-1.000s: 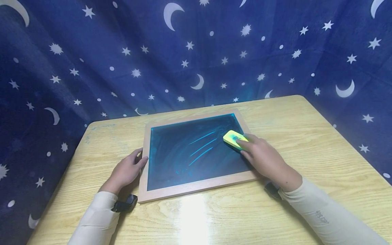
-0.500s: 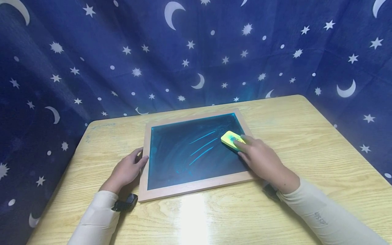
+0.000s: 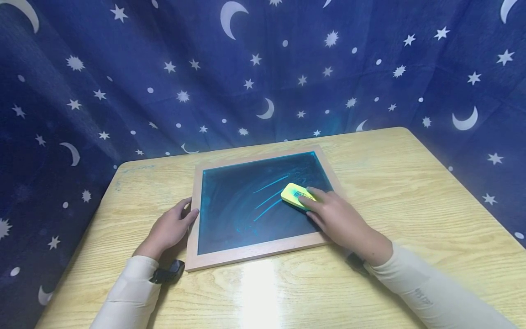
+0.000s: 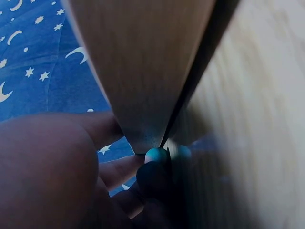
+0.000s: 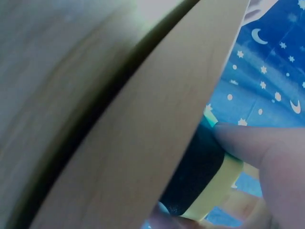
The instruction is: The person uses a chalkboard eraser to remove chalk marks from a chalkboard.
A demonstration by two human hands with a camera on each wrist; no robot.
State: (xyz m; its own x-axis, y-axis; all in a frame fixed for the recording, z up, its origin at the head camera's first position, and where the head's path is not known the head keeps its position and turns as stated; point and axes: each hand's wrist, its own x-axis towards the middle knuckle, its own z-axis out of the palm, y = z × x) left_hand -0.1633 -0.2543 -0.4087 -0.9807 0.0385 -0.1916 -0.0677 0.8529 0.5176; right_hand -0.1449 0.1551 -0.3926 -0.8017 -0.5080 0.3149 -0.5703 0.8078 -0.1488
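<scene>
From my remote seat I see the right hand (image 3: 345, 224) gripping a yellow eraser (image 3: 292, 193) by its near end, while the left hand (image 3: 166, 230) holds the left side of the wooden frame (image 3: 246, 252), thumb at its upper edge and fingertips low against its side. In the last half second the eraser has moved left and slightly nearer, so its leading end now covers the right tips of the middle stroke (image 3: 267, 200) and the lower stroke (image 3: 266, 211); I take this as a wiping pass just reaching the marks, with the upper stroke (image 3: 271, 183) whole. The eraser sits right of centre on the chalkboard (image 3: 226, 196), dark face down, its free end pointing left and away, its long axis slanting back to the right under the palm, crossing the strokes' run. The chalkboard lies on the bench (image 3: 411, 192), before a starry curtain (image 3: 230, 68).
</scene>
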